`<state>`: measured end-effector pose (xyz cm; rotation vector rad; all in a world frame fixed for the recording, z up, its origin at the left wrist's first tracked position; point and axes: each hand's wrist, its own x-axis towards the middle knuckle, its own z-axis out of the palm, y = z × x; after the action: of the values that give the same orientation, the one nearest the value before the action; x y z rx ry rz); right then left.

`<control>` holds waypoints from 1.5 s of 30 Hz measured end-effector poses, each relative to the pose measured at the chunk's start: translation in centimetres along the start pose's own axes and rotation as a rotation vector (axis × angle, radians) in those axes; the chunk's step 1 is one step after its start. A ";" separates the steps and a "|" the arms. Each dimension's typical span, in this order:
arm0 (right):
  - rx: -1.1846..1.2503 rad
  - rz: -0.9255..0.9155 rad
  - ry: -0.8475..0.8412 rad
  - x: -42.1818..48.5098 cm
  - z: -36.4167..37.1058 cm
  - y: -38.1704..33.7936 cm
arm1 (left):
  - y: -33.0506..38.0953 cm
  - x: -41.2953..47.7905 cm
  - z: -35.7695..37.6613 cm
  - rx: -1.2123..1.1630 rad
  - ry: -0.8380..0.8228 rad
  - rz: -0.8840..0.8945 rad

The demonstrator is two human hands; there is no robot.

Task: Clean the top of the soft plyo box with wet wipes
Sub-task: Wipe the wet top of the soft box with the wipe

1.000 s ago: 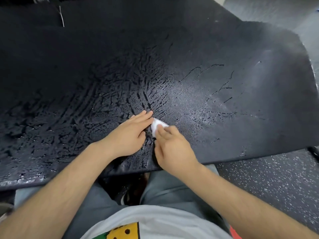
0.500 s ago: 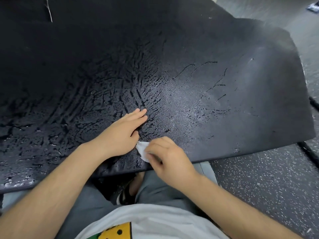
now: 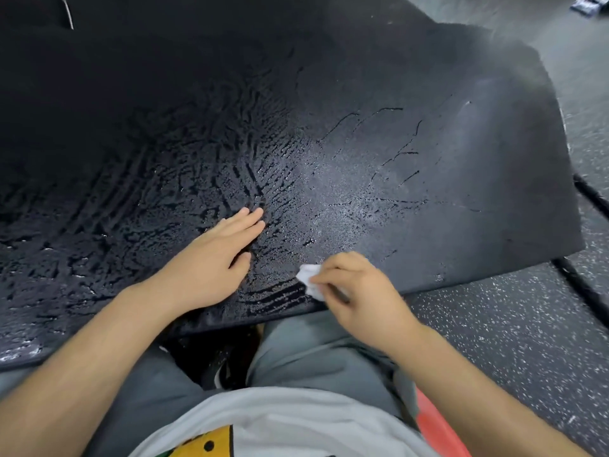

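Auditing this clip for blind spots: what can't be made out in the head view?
Wet wipe: mostly covered by the right hand's fingers.
Box top, left and far parts: cut off by the frame edges.
Surface beneath the flat left hand: hidden.
Dark item on floor, top right: too small, cropped.

The left hand [image 3: 211,265] rests on the plyo box top [image 3: 428,192], near its front edge; right of it, the right hand [image 3: 359,291] holds the wet wipe [image 3: 308,280] on that edge.
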<state>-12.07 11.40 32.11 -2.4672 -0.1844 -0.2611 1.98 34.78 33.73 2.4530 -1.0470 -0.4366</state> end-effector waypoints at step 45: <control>-0.045 0.265 0.210 6.7 0.4 3.7 | 2.9 5.6 -0.3 0.172 0.079 0.058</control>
<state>-4.80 9.23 31.16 -2.4536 0.2382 -0.4085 4.03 28.93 34.78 2.5584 -1.1621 -0.2375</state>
